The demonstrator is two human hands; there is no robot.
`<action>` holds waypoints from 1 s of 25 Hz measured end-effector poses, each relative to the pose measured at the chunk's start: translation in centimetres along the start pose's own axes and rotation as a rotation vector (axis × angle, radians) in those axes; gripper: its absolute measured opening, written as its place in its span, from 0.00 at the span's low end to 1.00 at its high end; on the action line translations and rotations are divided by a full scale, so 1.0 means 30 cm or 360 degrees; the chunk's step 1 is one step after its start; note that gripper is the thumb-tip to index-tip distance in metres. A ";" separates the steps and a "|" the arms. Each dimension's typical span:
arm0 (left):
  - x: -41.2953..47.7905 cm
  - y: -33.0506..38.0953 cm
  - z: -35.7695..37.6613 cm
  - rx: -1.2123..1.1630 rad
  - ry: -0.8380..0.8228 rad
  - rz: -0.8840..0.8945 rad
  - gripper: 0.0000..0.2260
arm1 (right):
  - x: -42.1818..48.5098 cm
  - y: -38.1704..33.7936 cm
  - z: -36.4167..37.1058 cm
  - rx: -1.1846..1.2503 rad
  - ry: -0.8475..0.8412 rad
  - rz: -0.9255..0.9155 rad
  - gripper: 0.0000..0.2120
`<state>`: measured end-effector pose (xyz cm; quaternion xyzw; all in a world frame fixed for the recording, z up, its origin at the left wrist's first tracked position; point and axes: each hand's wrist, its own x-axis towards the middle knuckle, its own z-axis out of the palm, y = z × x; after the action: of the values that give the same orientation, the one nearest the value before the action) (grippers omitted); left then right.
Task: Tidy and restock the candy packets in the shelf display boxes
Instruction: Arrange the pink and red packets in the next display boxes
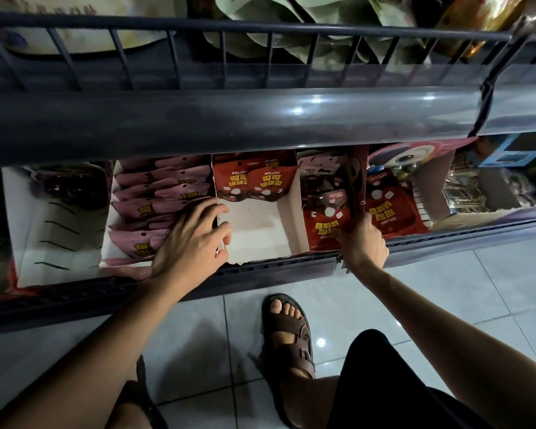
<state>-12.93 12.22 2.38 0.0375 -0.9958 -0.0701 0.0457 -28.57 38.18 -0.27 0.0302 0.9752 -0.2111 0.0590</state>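
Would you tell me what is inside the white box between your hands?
Two red packets stand at the back of the box; the left hand hides its near-left corner.

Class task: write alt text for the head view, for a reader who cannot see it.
A left hand rests on pink packets beside a nearly empty box; the right hand pinches a red packet.

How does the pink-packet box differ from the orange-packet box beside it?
The pink-packet box is filled front to back with pink packets; the orange-packet box holds few orange packets, at its back. The orange-packet box's white floor lies bare; the pink-packet box's is covered. Both are white cardboard, side by side.
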 end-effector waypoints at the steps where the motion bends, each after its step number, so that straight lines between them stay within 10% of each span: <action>1: 0.000 0.000 -0.001 -0.0003 -0.0001 0.0001 0.08 | 0.003 0.009 0.001 0.0046 0.0031 -0.0040 0.22; 7: 0.000 -0.003 -0.002 0.0004 0.0004 -0.0001 0.08 | -0.011 0.070 0.016 0.0414 -0.0193 -0.0235 0.15; 14: 0.000 0.002 -0.006 0.0016 0.0005 0.0000 0.09 | -0.091 -0.030 -0.165 0.0829 0.0296 -0.0556 0.06; 21: 0.003 -0.001 -0.006 0.0045 0.0023 0.0005 0.08 | -0.090 -0.290 -0.114 -0.0094 0.0146 -0.1701 0.12; 25: 0.002 -0.009 0.008 0.0042 0.0043 -0.0007 0.06 | -0.063 -0.371 0.020 -0.0762 -0.0215 -0.1790 0.21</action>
<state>-13.00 11.97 2.11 0.0412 -0.9958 -0.0567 0.0586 -27.56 27.75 3.97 -0.5164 0.8562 0.0134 0.0053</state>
